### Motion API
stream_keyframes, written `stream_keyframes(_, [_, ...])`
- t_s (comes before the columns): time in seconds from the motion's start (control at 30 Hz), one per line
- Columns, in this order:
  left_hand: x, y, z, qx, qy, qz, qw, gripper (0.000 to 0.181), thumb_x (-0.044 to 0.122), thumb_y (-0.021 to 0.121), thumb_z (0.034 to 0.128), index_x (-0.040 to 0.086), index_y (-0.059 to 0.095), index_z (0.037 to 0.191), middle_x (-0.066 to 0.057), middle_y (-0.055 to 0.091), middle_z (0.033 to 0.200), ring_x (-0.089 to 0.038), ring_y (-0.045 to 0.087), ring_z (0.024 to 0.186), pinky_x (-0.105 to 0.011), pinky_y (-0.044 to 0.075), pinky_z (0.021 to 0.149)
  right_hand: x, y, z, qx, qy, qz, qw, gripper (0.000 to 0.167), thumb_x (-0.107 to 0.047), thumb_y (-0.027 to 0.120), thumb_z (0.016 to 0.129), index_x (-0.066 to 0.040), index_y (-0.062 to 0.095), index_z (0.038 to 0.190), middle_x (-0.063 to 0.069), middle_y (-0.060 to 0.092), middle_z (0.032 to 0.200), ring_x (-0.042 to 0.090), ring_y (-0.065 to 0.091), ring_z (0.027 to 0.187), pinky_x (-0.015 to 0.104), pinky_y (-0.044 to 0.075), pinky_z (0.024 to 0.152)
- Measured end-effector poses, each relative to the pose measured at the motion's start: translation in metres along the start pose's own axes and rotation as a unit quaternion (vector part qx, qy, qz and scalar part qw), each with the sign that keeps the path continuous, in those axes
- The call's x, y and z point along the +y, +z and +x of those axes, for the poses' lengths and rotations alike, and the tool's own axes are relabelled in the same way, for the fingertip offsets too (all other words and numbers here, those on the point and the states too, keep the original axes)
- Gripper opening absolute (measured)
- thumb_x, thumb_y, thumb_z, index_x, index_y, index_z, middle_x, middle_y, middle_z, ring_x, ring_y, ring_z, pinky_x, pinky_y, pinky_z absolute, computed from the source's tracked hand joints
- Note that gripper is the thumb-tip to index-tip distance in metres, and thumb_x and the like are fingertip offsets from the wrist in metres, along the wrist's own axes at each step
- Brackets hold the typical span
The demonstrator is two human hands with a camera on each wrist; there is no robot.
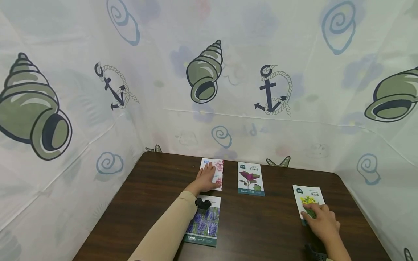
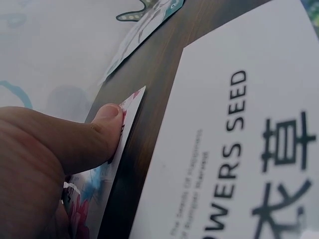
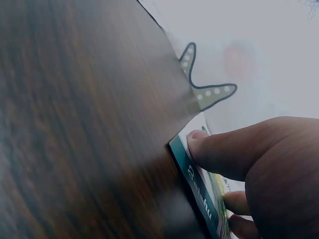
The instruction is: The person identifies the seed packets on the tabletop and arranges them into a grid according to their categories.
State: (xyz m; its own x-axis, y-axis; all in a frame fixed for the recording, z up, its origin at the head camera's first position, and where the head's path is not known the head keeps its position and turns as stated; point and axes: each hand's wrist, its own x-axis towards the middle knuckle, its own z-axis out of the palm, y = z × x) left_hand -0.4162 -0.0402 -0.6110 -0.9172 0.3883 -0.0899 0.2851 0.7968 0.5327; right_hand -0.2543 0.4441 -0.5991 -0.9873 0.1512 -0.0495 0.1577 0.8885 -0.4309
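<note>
My left hand (image 1: 205, 179) lies on a seed packet with pink flowers (image 1: 218, 175), its fingers stretched over the front. In the left wrist view the thumb (image 2: 107, 122) touches that packet's edge. Under my left wrist lies a lavender seed packet (image 1: 204, 224), partly covered by the sleeve. On the right, my right hand (image 1: 323, 221) rests on a seed packet with yellow flowers (image 1: 308, 192), fingers bent and covering its lower part. The right wrist view shows the thumb (image 3: 199, 144) on the packet's face near its teal bottom strip (image 3: 197, 184).
A seed packet with a dark pink flower (image 1: 250, 179) lies between the hands near the back of the brown table (image 1: 254, 224). White cloth walls (image 1: 241, 130) printed with shells and anchors stand around the table's back and sides.
</note>
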Motion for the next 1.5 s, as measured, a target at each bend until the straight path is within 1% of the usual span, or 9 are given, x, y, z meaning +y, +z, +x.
stream_keyframes(0.17, [0.000, 0.001, 0.003, -0.004, -0.002, 0.001, 1.0000, 0.102, 0.043, 0.074, 0.1031, 0.005, 0.013, 0.176, -0.016, -0.006, 0.184, -0.034, -0.009, 0.172, -0.057, -0.006, 0.139, -0.004, 0.001, -0.001, -0.002, 0.007, -0.002, 1.0000, 0.063, -0.060, 0.067, 0.103, -0.014, 0.065, 0.144, 0.029, 0.048, 0.132, 0.053, 0.046, 0.117, 0.065, 0.039, 0.085])
stream_keyframes(0.27, [-0.001, 0.002, 0.004, -0.011, -0.006, 0.008, 0.9999, 0.103, 0.045, 0.073, 0.1035, 0.007, 0.010, 0.176, -0.014, -0.009, 0.184, -0.033, -0.011, 0.172, -0.056, -0.007, 0.139, -0.004, 0.001, 0.000, 0.000, 0.004, 0.005, 1.0000, 0.059, -0.055, 0.070, 0.103, -0.011, 0.067, 0.142, 0.031, 0.046, 0.132, 0.056, 0.044, 0.120, 0.070, 0.039, 0.089])
stream_keyframes(0.4, [-0.003, 0.003, 0.005, -0.007, -0.006, 0.005, 0.9999, 0.101, 0.041, 0.073, 0.1044, 0.007, 0.011, 0.176, -0.015, -0.007, 0.184, -0.034, -0.010, 0.172, -0.056, -0.006, 0.139, -0.006, 0.003, 0.003, 0.003, -0.016, 0.038, 0.9991, 0.051, -0.038, 0.074, 0.103, -0.004, 0.069, 0.140, 0.039, 0.040, 0.150, 0.066, 0.036, 0.138, 0.080, 0.035, 0.108])
stream_keyframes(0.53, [-0.003, 0.003, 0.004, -0.004, -0.003, 0.002, 1.0000, 0.099, 0.040, 0.072, 0.1049, 0.007, 0.011, 0.176, -0.015, -0.006, 0.184, -0.034, -0.009, 0.172, -0.056, -0.005, 0.139, -0.008, 0.003, 0.005, -0.010, -0.024, 0.057, 0.9980, 0.050, -0.029, 0.075, 0.103, 0.002, 0.067, 0.141, 0.044, 0.030, 0.163, 0.070, 0.028, 0.149, 0.082, 0.026, 0.120])
stream_keyframes(0.6, [-0.004, 0.002, 0.003, -0.004, -0.001, 0.000, 1.0000, 0.100, 0.042, 0.072, 0.1047, 0.008, 0.011, 0.176, -0.014, -0.007, 0.184, -0.033, -0.009, 0.172, -0.055, -0.006, 0.139, -0.009, 0.002, 0.005, -0.017, -0.020, 0.048, 0.9985, 0.050, -0.032, 0.075, 0.103, 0.001, 0.068, 0.141, 0.044, 0.031, 0.163, 0.069, 0.030, 0.148, 0.082, 0.028, 0.119])
stream_keyframes(0.73, [-0.004, 0.002, 0.001, 0.002, 0.005, -0.006, 1.0000, 0.101, 0.041, 0.074, 0.1034, 0.005, 0.013, 0.176, -0.016, -0.005, 0.184, -0.035, -0.008, 0.172, -0.057, -0.005, 0.139, -0.011, 0.000, 0.003, -0.018, -0.017, 0.020, 0.9995, 0.053, -0.046, 0.076, 0.101, -0.005, 0.071, 0.135, 0.043, 0.047, 0.149, 0.068, 0.044, 0.135, 0.082, 0.039, 0.104])
stream_keyframes(0.83, [-0.005, 0.003, 0.002, 0.002, 0.005, -0.002, 1.0000, 0.101, 0.042, 0.074, 0.1032, 0.006, 0.013, 0.176, -0.016, -0.005, 0.184, -0.034, -0.008, 0.172, -0.057, -0.005, 0.139, -0.013, 0.000, 0.000, -0.015, -0.019, 0.006, 0.9997, 0.050, -0.048, 0.075, 0.101, -0.009, 0.071, 0.132, 0.039, 0.053, 0.140, 0.064, 0.051, 0.129, 0.077, 0.043, 0.095])
stream_keyframes(1.23, [-0.008, 0.007, 0.005, 0.004, 0.004, 0.003, 1.0000, 0.101, 0.040, 0.074, 0.1036, 0.005, 0.013, 0.176, -0.017, -0.004, 0.184, -0.035, -0.007, 0.172, -0.058, -0.004, 0.139, -0.024, 0.010, -0.017, 0.014, -0.042, -0.005, 0.9990, 0.036, -0.041, 0.077, 0.101, -0.018, 0.074, 0.128, 0.029, 0.060, 0.132, 0.052, 0.056, 0.117, 0.066, 0.047, 0.082])
stream_keyframes(1.5, [-0.007, 0.006, 0.005, 0.006, 0.005, 0.005, 1.0000, 0.102, 0.044, 0.073, 0.1032, 0.005, 0.013, 0.176, -0.017, -0.003, 0.184, -0.035, -0.006, 0.173, -0.057, -0.003, 0.139, -0.034, 0.013, -0.026, 0.012, -0.035, -0.007, 0.9993, 0.039, -0.045, 0.079, 0.098, -0.019, 0.075, 0.127, 0.025, 0.059, 0.127, 0.046, 0.054, 0.111, 0.059, 0.044, 0.080])
